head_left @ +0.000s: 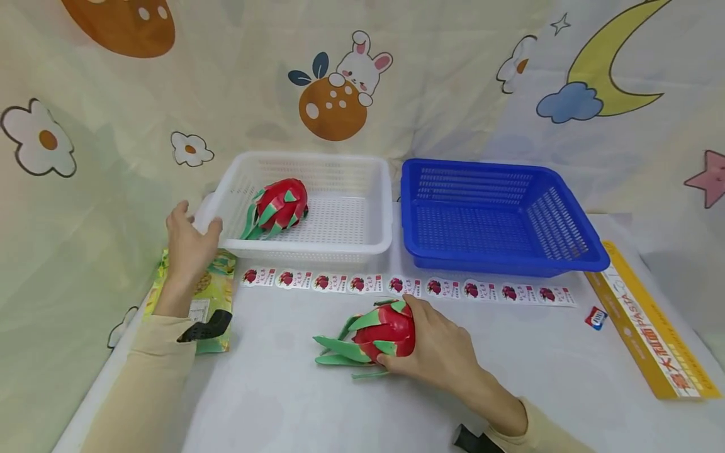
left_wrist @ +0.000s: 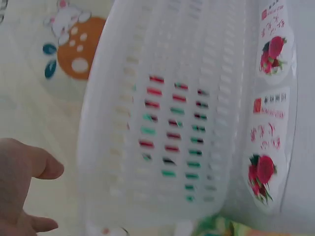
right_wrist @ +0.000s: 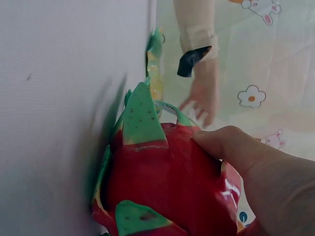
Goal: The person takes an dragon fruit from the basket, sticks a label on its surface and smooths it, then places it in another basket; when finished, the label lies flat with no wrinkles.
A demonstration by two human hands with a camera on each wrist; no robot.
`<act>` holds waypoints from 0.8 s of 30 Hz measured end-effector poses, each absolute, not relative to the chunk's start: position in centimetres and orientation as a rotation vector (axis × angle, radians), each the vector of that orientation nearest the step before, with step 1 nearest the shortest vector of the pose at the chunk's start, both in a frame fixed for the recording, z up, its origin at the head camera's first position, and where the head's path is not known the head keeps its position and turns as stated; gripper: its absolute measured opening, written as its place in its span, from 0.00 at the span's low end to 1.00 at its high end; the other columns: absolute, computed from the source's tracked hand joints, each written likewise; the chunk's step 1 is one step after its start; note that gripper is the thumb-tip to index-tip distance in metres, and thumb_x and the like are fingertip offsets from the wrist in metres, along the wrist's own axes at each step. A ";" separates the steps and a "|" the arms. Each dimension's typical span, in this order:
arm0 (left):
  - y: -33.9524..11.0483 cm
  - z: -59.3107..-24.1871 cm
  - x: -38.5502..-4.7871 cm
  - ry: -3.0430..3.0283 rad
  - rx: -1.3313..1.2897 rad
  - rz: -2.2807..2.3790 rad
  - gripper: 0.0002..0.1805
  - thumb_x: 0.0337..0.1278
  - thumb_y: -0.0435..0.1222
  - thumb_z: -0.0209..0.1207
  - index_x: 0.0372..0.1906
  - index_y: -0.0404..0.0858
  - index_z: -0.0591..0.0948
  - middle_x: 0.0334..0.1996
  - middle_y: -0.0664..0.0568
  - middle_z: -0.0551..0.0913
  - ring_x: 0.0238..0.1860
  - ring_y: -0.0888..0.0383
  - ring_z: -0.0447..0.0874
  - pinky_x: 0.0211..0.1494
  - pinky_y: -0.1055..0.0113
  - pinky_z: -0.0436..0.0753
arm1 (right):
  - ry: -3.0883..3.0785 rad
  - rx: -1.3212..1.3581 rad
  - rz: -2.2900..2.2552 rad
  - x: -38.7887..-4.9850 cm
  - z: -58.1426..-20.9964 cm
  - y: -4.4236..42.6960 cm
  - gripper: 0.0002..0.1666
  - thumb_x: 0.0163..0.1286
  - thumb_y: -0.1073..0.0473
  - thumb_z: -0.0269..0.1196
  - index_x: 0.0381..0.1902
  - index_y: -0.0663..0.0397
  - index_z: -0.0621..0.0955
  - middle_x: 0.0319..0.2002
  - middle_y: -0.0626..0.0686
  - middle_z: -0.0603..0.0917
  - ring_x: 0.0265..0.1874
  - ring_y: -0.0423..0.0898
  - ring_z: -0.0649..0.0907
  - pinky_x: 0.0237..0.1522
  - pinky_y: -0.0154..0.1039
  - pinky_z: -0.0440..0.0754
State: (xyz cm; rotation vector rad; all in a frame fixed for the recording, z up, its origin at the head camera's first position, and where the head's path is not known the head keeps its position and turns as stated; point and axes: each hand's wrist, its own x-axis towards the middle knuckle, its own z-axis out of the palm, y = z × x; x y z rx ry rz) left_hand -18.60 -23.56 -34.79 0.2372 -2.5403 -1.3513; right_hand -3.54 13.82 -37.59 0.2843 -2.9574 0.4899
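Observation:
A red dragon fruit with green scales is at the front middle of the table, gripped by my right hand from its right side. In the right wrist view the thumb presses on the red skin of the fruit. Beside the left end of the white basket is my left hand, its fingers spread and nothing in them. The left wrist view shows that hand apart from the basket wall. Inside the white basket lies another dragon fruit.
A blue basket stands right of the white one. A strip of dragon-fruit stickers runs in front of both. Under the left forearm lies a yellow-green packet. A long yellow box and a small red-blue packet are at the right.

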 end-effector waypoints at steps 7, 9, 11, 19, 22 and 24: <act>-13.1 -33.0 -12.4 -2.452 -0.510 -0.965 0.35 0.54 0.41 0.64 0.65 0.31 0.68 0.70 0.40 0.64 0.70 0.43 0.61 0.68 0.41 0.66 | -2.950 0.276 0.466 -3.4 -37.6 14.1 0.59 0.37 0.28 0.73 0.63 0.53 0.71 0.49 0.53 0.83 0.42 0.49 0.85 0.26 0.46 0.83; -10.4 -33.4 -10.7 -2.629 -0.775 -0.927 0.41 0.51 0.49 0.67 0.68 0.34 0.66 0.71 0.43 0.64 0.71 0.45 0.62 0.68 0.43 0.68 | -2.948 0.284 0.455 -3.4 -37.5 14.1 0.60 0.37 0.27 0.73 0.64 0.54 0.71 0.49 0.53 0.83 0.42 0.50 0.85 0.26 0.47 0.84; -8.4 -34.2 -9.6 -2.832 -1.006 -0.887 0.49 0.47 0.56 0.68 0.72 0.39 0.63 0.72 0.47 0.63 0.72 0.48 0.62 0.66 0.46 0.72 | -2.952 0.308 0.453 -3.4 -37.5 14.1 0.61 0.38 0.28 0.73 0.65 0.56 0.70 0.50 0.55 0.83 0.42 0.51 0.85 0.27 0.47 0.84; -5.2 -37.4 -8.3 -3.037 -1.321 -0.870 0.53 0.39 0.55 0.73 0.71 0.45 0.61 0.68 0.52 0.66 0.66 0.57 0.66 0.54 0.59 0.83 | -3.106 0.497 1.030 -4.5 -35.8 17.9 0.59 0.48 0.37 0.75 0.71 0.54 0.64 0.65 0.56 0.74 0.58 0.56 0.79 0.52 0.55 0.81; -5.2 -37.6 -8.3 -3.036 -1.294 -0.890 0.51 0.41 0.53 0.73 0.71 0.46 0.62 0.67 0.53 0.67 0.66 0.57 0.65 0.55 0.58 0.82 | -3.075 0.521 1.112 -5.7 -35.0 20.8 0.47 0.56 0.40 0.70 0.68 0.53 0.70 0.63 0.56 0.77 0.58 0.57 0.78 0.54 0.57 0.80; -5.2 -37.6 -8.3 -3.039 -1.288 -0.900 0.50 0.41 0.53 0.73 0.71 0.46 0.62 0.67 0.53 0.67 0.66 0.57 0.65 0.54 0.59 0.83 | -3.059 0.517 1.014 -6.7 -35.0 22.6 0.39 0.60 0.43 0.68 0.65 0.55 0.73 0.60 0.58 0.79 0.56 0.58 0.79 0.53 0.58 0.80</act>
